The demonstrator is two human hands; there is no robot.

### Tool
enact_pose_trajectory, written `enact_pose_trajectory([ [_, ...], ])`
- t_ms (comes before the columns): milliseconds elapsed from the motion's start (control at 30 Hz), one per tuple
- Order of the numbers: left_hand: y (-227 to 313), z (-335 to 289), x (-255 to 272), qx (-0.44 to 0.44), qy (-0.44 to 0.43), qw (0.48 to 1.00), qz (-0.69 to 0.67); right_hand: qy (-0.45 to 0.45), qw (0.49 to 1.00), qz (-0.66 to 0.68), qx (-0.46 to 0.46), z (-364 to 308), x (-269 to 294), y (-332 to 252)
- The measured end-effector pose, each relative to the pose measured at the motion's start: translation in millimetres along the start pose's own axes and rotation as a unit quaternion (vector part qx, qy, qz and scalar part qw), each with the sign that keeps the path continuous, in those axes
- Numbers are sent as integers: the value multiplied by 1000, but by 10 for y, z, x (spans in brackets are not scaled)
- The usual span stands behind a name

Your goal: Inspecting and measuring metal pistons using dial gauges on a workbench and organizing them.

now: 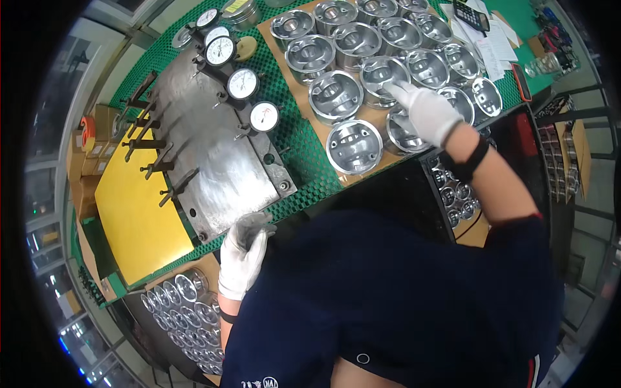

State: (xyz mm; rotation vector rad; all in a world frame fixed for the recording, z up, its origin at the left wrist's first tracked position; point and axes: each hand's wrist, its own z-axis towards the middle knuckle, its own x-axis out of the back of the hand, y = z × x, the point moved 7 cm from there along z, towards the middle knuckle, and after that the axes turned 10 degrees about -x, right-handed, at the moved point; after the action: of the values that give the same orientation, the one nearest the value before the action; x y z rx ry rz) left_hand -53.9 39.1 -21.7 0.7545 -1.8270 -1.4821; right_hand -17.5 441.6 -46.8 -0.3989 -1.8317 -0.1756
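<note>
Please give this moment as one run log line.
Right hand: over metal piston | Left hand: beside steel plate's near edge | Dial gauges: along plate

black calculator (471, 17) | loose white papers (491, 50) | flat yellow board (132, 207)

Over on the bench (310, 187) there, a plate (220, 149) lies with dial gauges (243, 84) along its right side and a board (136, 207) to its left. Right of the gauges, pistons (336, 96) stand in rows on a cardboard sheet (319, 131); beyond them, a calculator (471, 15) lies among papers (491, 52).

Bright, glare (plate (236, 184)), edges possibly blurred
</note>
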Motion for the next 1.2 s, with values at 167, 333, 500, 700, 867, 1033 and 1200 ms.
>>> enact_pose_trajectory([
  [167,59,-198,-189,31,50,995,82,-177,983,-44,11,584,-321,230],
  [333,104,-469,-223,66,90,987,115,-184,979,-60,69,700,-479,314],
  [500,179,-521,-314,36,54,982,175,-89,993,2,78,540,-493,366],
  [700,466,21,-773,-94,-178,908,367,-23,965,251,-67,-191,-599,462],
  [867,387,945,-1417,-330,-207,781,488,22,946,311,-91,-2001,-347,329],
  [1033,-45,2303,-1834,-225,-235,768,552,-9,913,275,-303,-3763,-899,452],
  [1200,-192,2367,-2315,-276,-253,746,551,-21,797,251,-548,-5958,-1662,541],
])
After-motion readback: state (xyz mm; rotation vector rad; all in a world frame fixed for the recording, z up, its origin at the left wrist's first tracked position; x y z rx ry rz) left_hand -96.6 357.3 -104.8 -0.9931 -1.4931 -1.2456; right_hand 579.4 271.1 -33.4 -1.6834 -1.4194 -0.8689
